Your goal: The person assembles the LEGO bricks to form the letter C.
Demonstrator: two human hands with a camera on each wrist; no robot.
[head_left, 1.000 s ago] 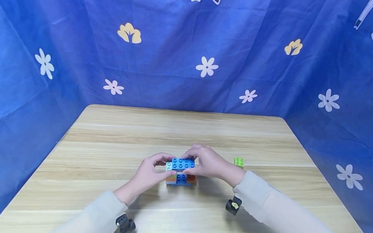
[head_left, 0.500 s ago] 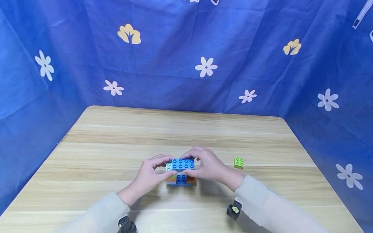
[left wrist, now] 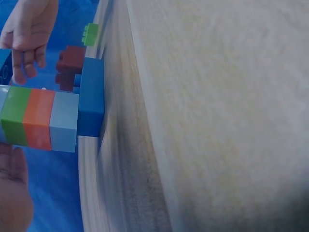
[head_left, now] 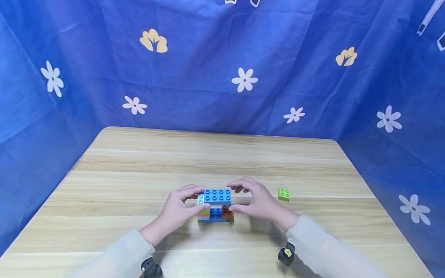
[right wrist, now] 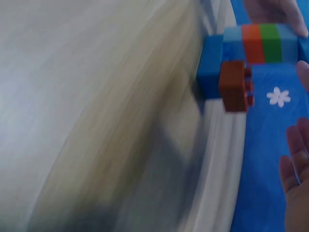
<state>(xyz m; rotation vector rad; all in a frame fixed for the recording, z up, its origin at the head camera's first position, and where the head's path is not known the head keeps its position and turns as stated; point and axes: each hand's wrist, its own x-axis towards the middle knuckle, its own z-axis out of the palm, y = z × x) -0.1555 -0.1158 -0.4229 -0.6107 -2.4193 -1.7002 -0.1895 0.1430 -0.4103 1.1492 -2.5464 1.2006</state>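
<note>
A small toy-brick structure stands on the wooden table (head_left: 182,252) between both hands. Its left column (left wrist: 38,118) stacks light blue, orange and green bricks on a blue base brick (left wrist: 91,96). On top, a long blue brick (head_left: 217,199) reaches rightward over a gap above a reddish-brown brick (right wrist: 234,87). My left hand (head_left: 173,211) holds the upper left end of the structure between thumb and fingers. My right hand (head_left: 259,201) is apart from the top brick at its right end, thumb and fingers spread, with nothing between them.
A loose lime-green brick (head_left: 283,194) lies on the table to the right of the right hand. Blue cloth (head_left: 206,106) with flower prints hangs behind the table and along both sides.
My right hand has let go of the long blue brick and moved a little to the right. The left hand and the structure stay nearly in place.
</note>
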